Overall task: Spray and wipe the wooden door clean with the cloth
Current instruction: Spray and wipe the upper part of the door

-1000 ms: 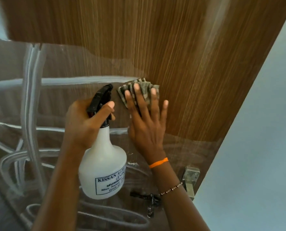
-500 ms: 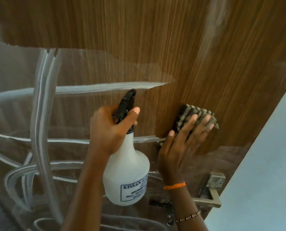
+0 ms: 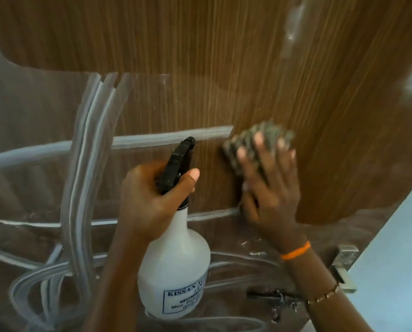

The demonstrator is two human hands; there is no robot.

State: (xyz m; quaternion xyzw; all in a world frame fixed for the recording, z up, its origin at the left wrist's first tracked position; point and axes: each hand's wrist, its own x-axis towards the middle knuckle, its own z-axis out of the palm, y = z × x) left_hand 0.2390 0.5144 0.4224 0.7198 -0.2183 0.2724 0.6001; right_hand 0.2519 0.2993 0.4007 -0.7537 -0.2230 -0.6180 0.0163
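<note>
The brown wooden door fills the view, glossy with pale reflections on its left and lower parts. My right hand lies flat with spread fingers and presses a folded checked cloth against the door at centre right; hand and cloth are motion-blurred. My left hand grips the neck and black trigger head of a white spray bottle, thumb up along the trigger, nozzle pointing at the door just left of the cloth.
A metal door handle sticks out at the lower right, close to my right forearm. A dark key or latch sits below it. A pale blue wall borders the door's right edge.
My right hand has swept the cloth from the right back toward the left and slightly upward across the door. The left hand holds the bottle steady; the view has shifted a little.
</note>
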